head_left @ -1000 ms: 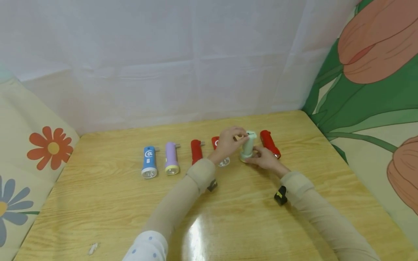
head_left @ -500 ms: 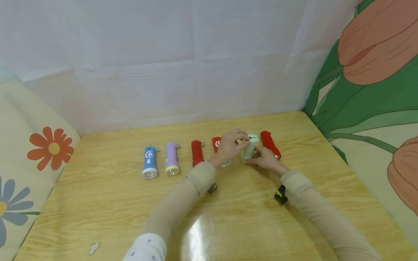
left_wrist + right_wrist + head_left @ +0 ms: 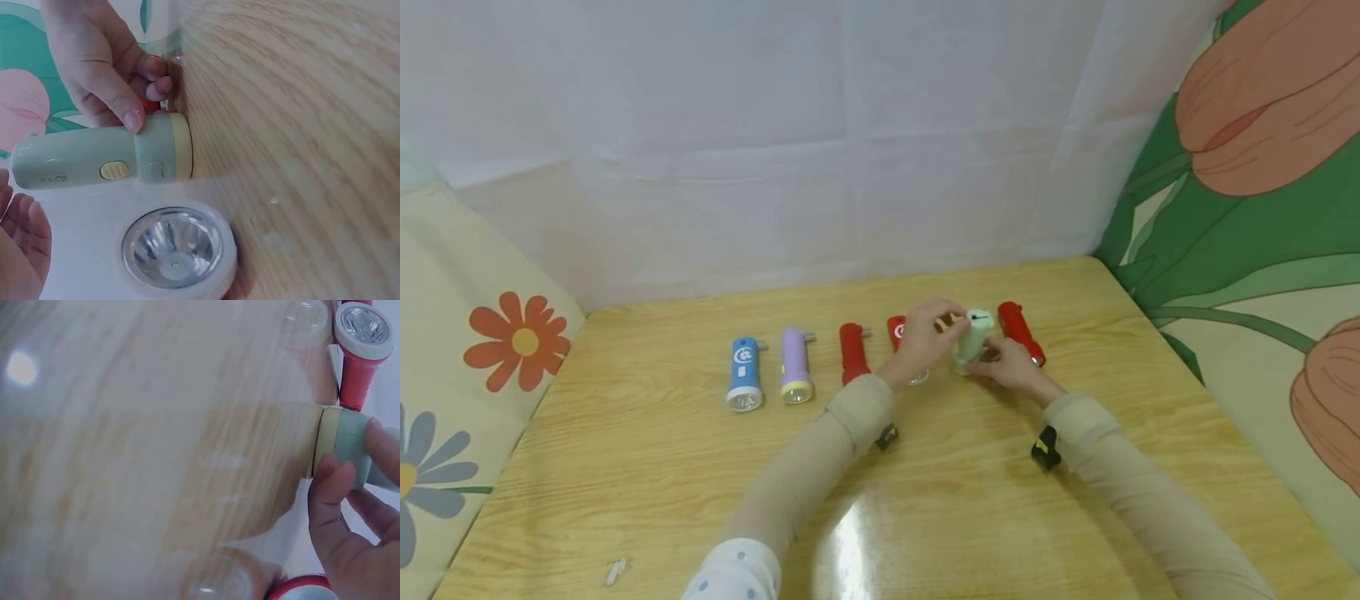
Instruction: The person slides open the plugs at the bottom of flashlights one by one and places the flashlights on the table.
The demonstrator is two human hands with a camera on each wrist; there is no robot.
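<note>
A pale green flashlight with a cream rim stands lens-down on the table, its slotted end up. My right hand pinches it low, near the lens end; the thumb presses the green head in the left wrist view. At the upper end, my left hand has thumb and index finger together at the edge beside the dark slot. Most of the left grip is outside the left wrist view. A cream sliding switch shows on the body. Partly behind my left hand lies a red flashlight with a white emblem.
A blue flashlight, a purple one and a red one lie in a row to the left, prongs out sideways. Another red flashlight lies right of my hands. A white scrap is near the table's front left.
The green flashlight's upper end has shifted slightly right and toward me since a second ago. My left fingers have come down a little with it; the right hand stays at the base.
</note>
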